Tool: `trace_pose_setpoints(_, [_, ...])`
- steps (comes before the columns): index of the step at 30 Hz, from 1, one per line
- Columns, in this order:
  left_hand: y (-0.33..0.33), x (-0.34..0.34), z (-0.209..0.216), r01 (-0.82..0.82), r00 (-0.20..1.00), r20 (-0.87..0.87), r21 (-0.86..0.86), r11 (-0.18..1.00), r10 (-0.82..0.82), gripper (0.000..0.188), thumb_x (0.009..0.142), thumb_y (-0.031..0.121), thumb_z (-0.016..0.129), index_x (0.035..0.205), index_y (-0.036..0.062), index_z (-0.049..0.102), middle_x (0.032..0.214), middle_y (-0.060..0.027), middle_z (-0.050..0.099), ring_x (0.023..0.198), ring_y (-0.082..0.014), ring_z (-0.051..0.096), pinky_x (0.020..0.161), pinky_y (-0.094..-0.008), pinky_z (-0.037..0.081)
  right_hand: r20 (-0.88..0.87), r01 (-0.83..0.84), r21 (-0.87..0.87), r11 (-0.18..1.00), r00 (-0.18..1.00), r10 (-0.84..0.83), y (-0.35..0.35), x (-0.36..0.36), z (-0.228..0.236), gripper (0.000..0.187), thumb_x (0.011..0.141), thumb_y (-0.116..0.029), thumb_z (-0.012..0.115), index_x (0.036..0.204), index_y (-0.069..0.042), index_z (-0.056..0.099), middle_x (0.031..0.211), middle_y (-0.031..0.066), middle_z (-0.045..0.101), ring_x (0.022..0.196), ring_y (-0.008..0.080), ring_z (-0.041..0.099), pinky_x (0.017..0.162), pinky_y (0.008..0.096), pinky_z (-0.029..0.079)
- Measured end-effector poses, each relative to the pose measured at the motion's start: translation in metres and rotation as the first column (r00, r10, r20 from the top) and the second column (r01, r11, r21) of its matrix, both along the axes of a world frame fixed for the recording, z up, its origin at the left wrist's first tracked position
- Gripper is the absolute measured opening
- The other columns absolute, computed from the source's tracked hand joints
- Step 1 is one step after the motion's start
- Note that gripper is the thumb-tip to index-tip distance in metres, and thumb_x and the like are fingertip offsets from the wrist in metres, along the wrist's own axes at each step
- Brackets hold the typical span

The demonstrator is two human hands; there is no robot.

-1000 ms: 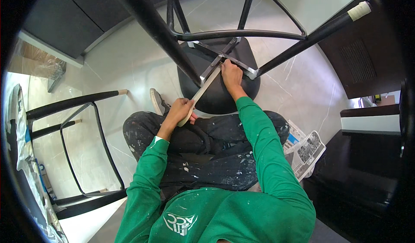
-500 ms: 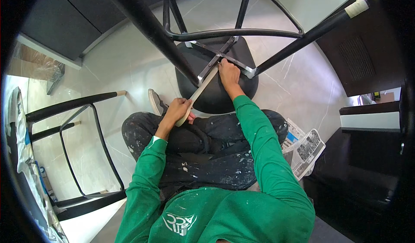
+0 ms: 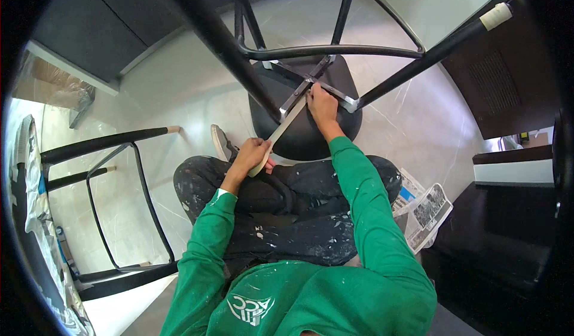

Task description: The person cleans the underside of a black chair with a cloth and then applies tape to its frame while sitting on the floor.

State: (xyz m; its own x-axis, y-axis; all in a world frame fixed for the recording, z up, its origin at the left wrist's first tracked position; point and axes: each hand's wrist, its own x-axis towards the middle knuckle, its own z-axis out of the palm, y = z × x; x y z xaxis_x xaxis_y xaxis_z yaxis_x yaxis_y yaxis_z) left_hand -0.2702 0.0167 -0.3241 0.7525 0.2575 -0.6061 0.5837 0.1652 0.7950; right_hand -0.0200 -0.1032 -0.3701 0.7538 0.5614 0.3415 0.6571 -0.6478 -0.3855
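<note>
An upturned black stool (image 3: 215, 43) stands in front of me, its padded seat (image 3: 281, 136) on the floor and its legs pointing up. A metal cross bracket (image 3: 302, 88) spans the seat's underside. Between my hands runs a taut strip of pale masking tape (image 3: 289, 121). My right hand (image 3: 323, 107) pinches the strip's far end against the bracket near its centre. Lower and to the left, my left hand (image 3: 252, 156) is closed on the tape's near end, above my knee; part of its grip is hidden.
Another black stool frame (image 3: 101, 147) lies at the left, with tape on its leg ends. Newspaper sheets (image 3: 427, 213) rest beside my right knee. Dark cabinets (image 3: 496, 85) stand at the right, and a plastic-wrapped box (image 3: 57, 88) is at the far left.
The whole view has shifted slightly, so everything sits a little lower and further right. My hands keep the same hold on the stretched tape.
</note>
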Motion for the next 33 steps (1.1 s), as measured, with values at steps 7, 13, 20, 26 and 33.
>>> trace_pose_setpoints(7, [-0.002,0.004,0.003,0.016,1.0,-0.004,-0.023,1.0,-0.016,0.038,0.102,0.025,0.046,0.097,-0.0111,0.059,0.071,-0.0243,0.069,0.05,-0.0307,0.067,0.047,-0.0374,0.055,0.149,-0.083,0.073,0.994,0.986,0.071,-0.015,-0.013,-0.001,0.012,0.086,-0.018,0.067,0.093,-0.008,0.07,0.083,0.0114,0.062,0.08,0.0331,0.065,0.068,0.0454,0.053])
trace_pose_setpoints(13, [-0.001,0.004,0.002,0.026,1.0,-0.015,-0.061,0.998,-0.027,0.04,0.103,0.025,0.045,0.098,-0.0118,0.058,0.072,-0.0252,0.069,0.05,-0.0314,0.067,0.047,-0.0378,0.056,0.123,-0.074,-0.069,0.995,0.989,0.083,-0.014,-0.013,-0.001,0.019,0.087,-0.016,0.063,0.102,-0.008,0.072,0.084,0.0129,0.062,0.085,0.0321,0.065,0.071,0.0449,0.054])
trace_pose_setpoints(20, [0.003,0.005,0.002,0.099,0.995,-0.016,-0.051,0.994,-0.1,0.042,0.104,0.029,0.046,0.103,-0.0115,0.059,0.074,-0.0246,0.07,0.057,-0.0292,0.071,0.051,-0.0356,0.056,0.123,-0.049,-0.186,0.981,0.99,0.073,-0.01,-0.01,-0.008,0.02,0.085,-0.02,0.063,0.097,-0.006,0.07,0.09,0.013,0.066,0.088,0.0319,0.067,0.072,0.0446,0.056])
trace_pose_setpoints(26, [0.006,0.009,0.001,0.098,0.992,-0.073,-0.068,0.993,-0.103,0.042,0.103,0.027,0.047,0.103,-0.0135,0.06,0.075,-0.0255,0.07,0.057,-0.0297,0.07,0.052,-0.0357,0.057,0.129,-0.035,-0.183,0.983,0.99,0.06,-0.007,-0.013,-0.007,0.021,0.087,-0.025,0.063,0.094,-0.006,0.071,0.089,0.0129,0.067,0.087,0.0314,0.067,0.073,0.0449,0.055])
trace_pose_setpoints(33, [0.007,0.023,-0.002,0.153,0.964,-0.204,-0.099,0.983,-0.17,0.044,0.1,0.026,0.05,0.099,-0.0171,0.061,0.074,-0.026,0.07,0.055,-0.0313,0.07,0.051,-0.0361,0.057,0.096,-0.021,-0.15,0.988,0.995,0.036,-0.008,-0.017,0.0,0.028,0.087,-0.033,0.065,0.095,-0.007,0.072,0.09,0.0141,0.067,0.088,0.0325,0.067,0.073,0.0459,0.054])
